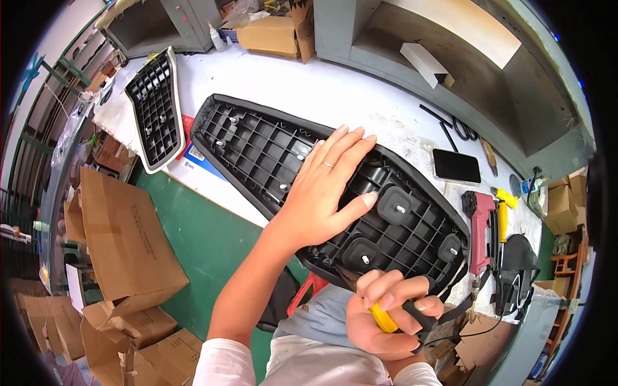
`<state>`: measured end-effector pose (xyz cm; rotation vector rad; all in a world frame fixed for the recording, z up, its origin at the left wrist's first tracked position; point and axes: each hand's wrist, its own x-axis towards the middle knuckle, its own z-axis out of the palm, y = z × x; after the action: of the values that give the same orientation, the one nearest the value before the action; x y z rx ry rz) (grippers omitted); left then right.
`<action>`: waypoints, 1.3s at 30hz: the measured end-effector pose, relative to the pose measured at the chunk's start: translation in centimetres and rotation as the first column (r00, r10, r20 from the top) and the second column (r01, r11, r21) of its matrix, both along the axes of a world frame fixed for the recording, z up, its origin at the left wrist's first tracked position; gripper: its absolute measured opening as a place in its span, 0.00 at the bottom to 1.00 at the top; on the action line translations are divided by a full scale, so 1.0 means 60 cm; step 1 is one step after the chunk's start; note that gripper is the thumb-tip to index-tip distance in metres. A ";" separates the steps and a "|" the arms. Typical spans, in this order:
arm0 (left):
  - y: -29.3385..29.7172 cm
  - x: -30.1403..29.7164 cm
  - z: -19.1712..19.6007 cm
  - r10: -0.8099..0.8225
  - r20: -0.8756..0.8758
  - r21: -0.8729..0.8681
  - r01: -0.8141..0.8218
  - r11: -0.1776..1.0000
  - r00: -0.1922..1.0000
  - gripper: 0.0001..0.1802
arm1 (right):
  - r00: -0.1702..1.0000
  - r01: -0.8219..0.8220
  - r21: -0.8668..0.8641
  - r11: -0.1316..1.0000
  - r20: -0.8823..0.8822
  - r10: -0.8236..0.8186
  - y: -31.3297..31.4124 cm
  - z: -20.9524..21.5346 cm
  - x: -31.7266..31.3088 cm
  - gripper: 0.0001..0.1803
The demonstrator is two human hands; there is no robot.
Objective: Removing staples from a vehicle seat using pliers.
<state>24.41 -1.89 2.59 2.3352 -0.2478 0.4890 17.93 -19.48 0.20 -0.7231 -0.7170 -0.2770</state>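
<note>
Hands work at the near edge of the white surface [335, 90], where a black ribbed seat base [335, 193] lies underside up, its near end overhanging the edge at 6 o'clock. The left hand [322, 190] rests flat on it, fingers spread. The right hand [386, 315], grip pressed around a yellow-and-black tool handle [389, 318], hides the tool's tip. Open room lies at 12 o'clock; a phone [456, 166] and red stapler [481, 231] crowd 3 o'clock. A second base [154, 109] sits at 10 o'clock.
</note>
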 end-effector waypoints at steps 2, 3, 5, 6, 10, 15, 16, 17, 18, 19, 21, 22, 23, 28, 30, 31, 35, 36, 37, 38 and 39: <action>0.000 0.001 -0.002 -0.001 0.001 -0.011 0.001 1.000 1.000 0.41 | 1.000 -0.003 0.012 1.000 0.029 0.002 0.010 -0.002 -0.001 0.27; -0.001 0.002 -0.003 -0.001 -0.002 -0.010 0.001 1.000 1.000 0.41 | 0.998 0.039 0.038 0.999 0.046 -0.041 0.019 -0.004 -0.001 0.26; 0.000 0.001 -0.003 0.004 -0.008 -0.006 -0.004 1.000 1.000 0.41 | 0.994 0.020 0.047 0.999 0.103 -0.025 0.022 -0.007 0.007 0.25; 0.000 0.002 -0.002 0.001 -0.003 -0.006 -0.001 1.000 1.000 0.41 | 0.987 0.006 0.054 0.999 0.161 -0.014 0.024 -0.008 0.010 0.25; 0.002 0.001 -0.004 0.004 0.005 -0.002 -0.004 1.000 1.000 0.41 | 0.982 0.021 0.001 1.000 0.188 -0.021 0.020 -0.003 0.011 0.23; 0.004 0.001 -0.002 -0.002 -0.007 -0.001 0.002 1.000 1.000 0.42 | 0.970 0.083 0.000 0.997 0.230 -0.081 0.015 0.006 0.003 0.22; 0.005 0.002 -0.003 -0.007 -0.008 0.001 0.007 1.000 1.000 0.43 | 0.969 0.093 -0.041 0.995 0.234 -0.081 0.014 0.008 0.001 0.22; 0.005 0.001 -0.004 -0.012 0.001 -0.005 0.012 1.000 1.000 0.43 | 0.961 0.120 0.041 0.992 0.244 -0.127 0.029 0.007 0.004 0.21; 0.005 0.001 -0.004 -0.011 0.001 -0.001 0.011 1.000 1.000 0.43 | 0.962 0.119 0.045 0.992 0.244 -0.126 0.029 0.006 0.005 0.21; 0.005 0.001 -0.003 -0.015 0.000 -0.003 0.015 1.000 1.000 0.43 | 0.956 0.131 0.045 0.990 0.260 -0.138 0.027 0.008 0.007 0.20; 0.003 0.004 -0.002 -0.023 0.004 -0.005 0.023 1.000 1.000 0.42 | 0.952 0.131 0.152 0.980 0.257 -0.167 0.033 0.012 0.003 0.25; 0.005 0.004 -0.002 -0.019 0.006 -0.004 0.019 1.000 1.000 0.42 | 0.939 0.082 0.104 0.991 0.325 -0.112 0.018 0.022 0.007 0.23; 0.012 -0.003 -0.009 -0.007 -0.008 0.005 0.007 1.000 1.000 0.42 | 0.925 0.018 0.061 0.998 0.378 -0.040 -0.003 0.032 0.008 0.21; 0.010 0.000 0.000 0.014 0.063 0.030 -0.016 0.999 0.998 0.41 | 0.957 -0.019 0.420 0.907 0.270 -0.105 -0.076 0.160 -0.009 0.10; 0.008 0.004 -0.011 0.025 0.025 0.032 -0.026 0.999 0.999 0.41 | 0.982 -0.064 0.331 0.941 0.190 0.000 -0.075 0.125 -0.029 0.13; 0.005 0.006 -0.009 0.017 0.034 0.037 -0.018 0.999 0.999 0.41 | 0.993 -0.067 0.331 0.941 0.114 0.031 -0.065 0.110 -0.050 0.15; -0.004 0.000 -0.003 0.000 0.062 0.039 -0.003 0.999 0.998 0.40 | 0.945 -0.324 -0.212 0.922 -0.021 0.327 -0.084 -0.043 -0.087 0.18; -0.002 -0.002 -0.002 0.001 0.062 0.041 -0.003 0.999 0.998 0.40 | 0.908 -0.383 -0.583 0.716 -0.096 0.408 -0.086 -0.055 -0.071 0.19; -0.001 0.001 0.000 0.003 0.056 0.045 -0.005 0.999 0.998 0.40 | 0.912 -0.375 -0.583 0.721 -0.091 0.401 -0.070 -0.047 -0.071 0.19; -0.003 0.003 -0.002 -0.002 0.046 0.044 0.000 0.999 0.999 0.41 | 0.953 -0.303 -0.393 0.868 -0.095 0.289 -0.046 -0.036 -0.083 0.21; -0.005 0.006 -0.004 -0.007 0.051 0.045 0.005 0.999 0.999 0.41 | 0.977 -0.195 -0.186 0.963 -0.122 0.174 -0.033 -0.024 -0.087 0.23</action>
<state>24.76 -2.20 2.33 2.3669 -0.2924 0.5457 12.73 -21.46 -1.26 -0.8465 -0.7128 0.0037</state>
